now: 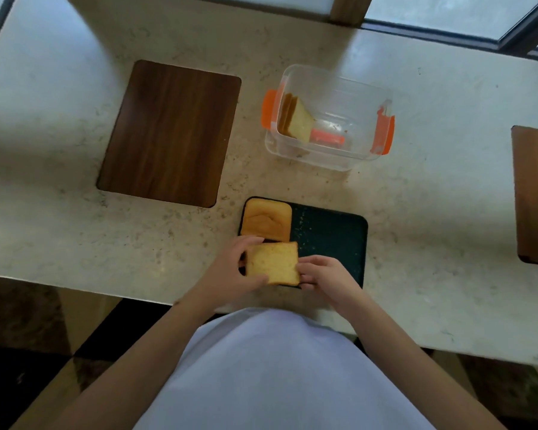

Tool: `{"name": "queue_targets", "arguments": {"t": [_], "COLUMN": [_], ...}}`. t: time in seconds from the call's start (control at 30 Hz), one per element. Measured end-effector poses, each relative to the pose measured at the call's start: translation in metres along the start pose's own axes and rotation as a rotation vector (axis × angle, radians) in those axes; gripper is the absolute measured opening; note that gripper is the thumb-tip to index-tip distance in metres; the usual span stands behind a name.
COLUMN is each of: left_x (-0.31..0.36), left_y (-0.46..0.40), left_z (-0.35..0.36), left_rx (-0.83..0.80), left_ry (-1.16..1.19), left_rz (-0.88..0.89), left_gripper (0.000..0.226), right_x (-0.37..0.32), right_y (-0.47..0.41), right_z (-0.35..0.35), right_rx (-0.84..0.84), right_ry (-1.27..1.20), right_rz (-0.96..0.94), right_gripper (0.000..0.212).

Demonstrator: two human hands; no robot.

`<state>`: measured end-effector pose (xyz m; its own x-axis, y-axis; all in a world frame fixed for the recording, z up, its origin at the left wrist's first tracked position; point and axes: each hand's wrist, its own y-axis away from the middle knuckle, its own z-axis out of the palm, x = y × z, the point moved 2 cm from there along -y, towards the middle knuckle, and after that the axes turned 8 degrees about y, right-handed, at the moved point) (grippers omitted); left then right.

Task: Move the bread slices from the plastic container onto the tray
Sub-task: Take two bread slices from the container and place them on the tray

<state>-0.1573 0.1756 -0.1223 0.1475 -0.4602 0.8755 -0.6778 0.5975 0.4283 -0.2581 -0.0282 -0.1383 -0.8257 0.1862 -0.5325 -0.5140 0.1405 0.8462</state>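
Both my hands are on a bread slice [272, 264] right at the near edge of the dark tray [330, 237]. My left hand [230, 268] pinches its left edge, thumb underneath near the front corner, fingers curled over the far corner. My right hand [320, 274] grips the right edge with fingertips closed on the crust. The slice lies flat, roughly square, over the tray's near-left corner; whether it's fully resting or just above the surface, I can't tell.

Just past it, a crust-end slice [267, 219] is lying in the tray's far-left corner, its near edge almost meeting the slice I'm holding. The right half of the tray is bare apart from crumbs.

Farther out, the clear plastic container [348, 97] with orange clips sits open beyond the tray, slightly right. The remaining slices [295, 117] stand on edge, leaning against its left wall, flat faces toward the right. That puts them up and ahead, nearer my left hand's side, I'd judge.

Off left, a wooden board [168, 131] lies on the counter [59, 231].
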Motion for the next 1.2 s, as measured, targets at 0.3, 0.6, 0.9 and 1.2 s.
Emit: {"name": "queue_targets", "arguments": {"t": [0.3, 0.6, 0.9, 1.2], "left_x": [-0.006, -0.007, 0.01, -0.004], "left_y": [-0.013, -0.012, -0.012, 0.003], "left_z": [-0.008, -0.006, 0.006, 0.024], "left_rx": [0.252, 0.266, 0.154, -0.065], "left_ry": [0.297, 0.236, -0.709, -0.961], "left_rz": [-0.269, -0.223, 0.304, 0.202], "left_gripper": [0.03, 0.025, 0.043, 0.058], "right_x": [0.002, 0.003, -0.008, -0.008], "right_y": [-0.015, -0.016, -0.018, -0.022], "right_z": [0.025, 0.034, 0.03, 0.034], "right_rx": [0.138, 0.34, 0.395, 0.335], "right_ry": [0.115, 0.504, 0.606, 0.638], "right_rz": [-0.004, -0.181, -0.214, -0.242], "right_gripper": [0.014, 0.01, 0.008, 0.014]}}
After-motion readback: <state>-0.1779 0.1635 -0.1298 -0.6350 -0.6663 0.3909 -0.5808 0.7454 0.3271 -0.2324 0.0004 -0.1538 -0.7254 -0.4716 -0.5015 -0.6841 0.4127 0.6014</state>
